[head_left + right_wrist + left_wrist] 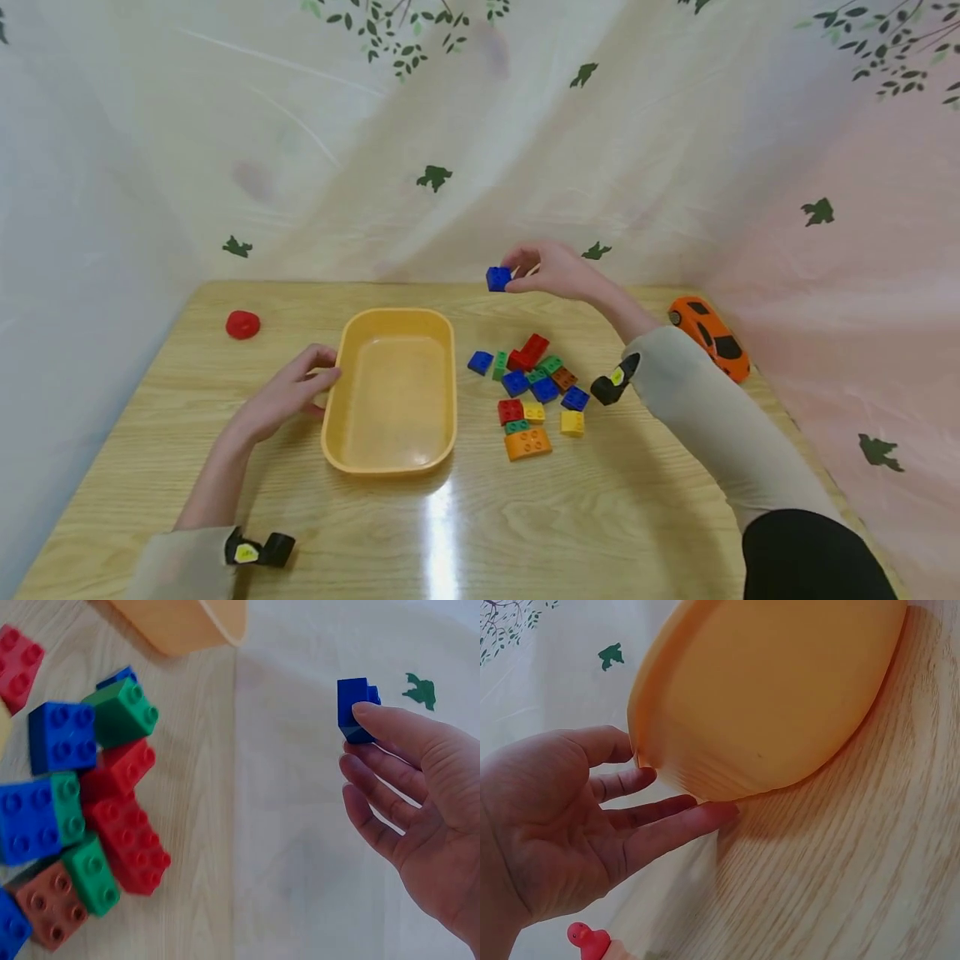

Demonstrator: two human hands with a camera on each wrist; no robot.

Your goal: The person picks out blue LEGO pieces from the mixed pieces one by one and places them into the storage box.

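My right hand (553, 268) holds a blue toy building brick (498, 279) above the back of the table, pinched between thumb and fingers. The right wrist view shows the brick (354, 709) at the fingertips, its studs facing the hand. My left hand (288, 392) holds the left side of a yellow plastic tub (390, 472). In the left wrist view, one digit meets the rim while the other fingertips (718, 814) lie along the tub's outer wall. Nothing lies in the tub. Right of it, several loose bricks (528, 444) in red, blue, green, yellow, orange and brown lie scattered.
A red toy duck (243, 325) sits at the back left of the wooden table (600, 517). An orange toy car (711, 337) stands by the right edge, beyond my right forearm. A pale curtain with leaf prints (480, 125) hangs behind the table.
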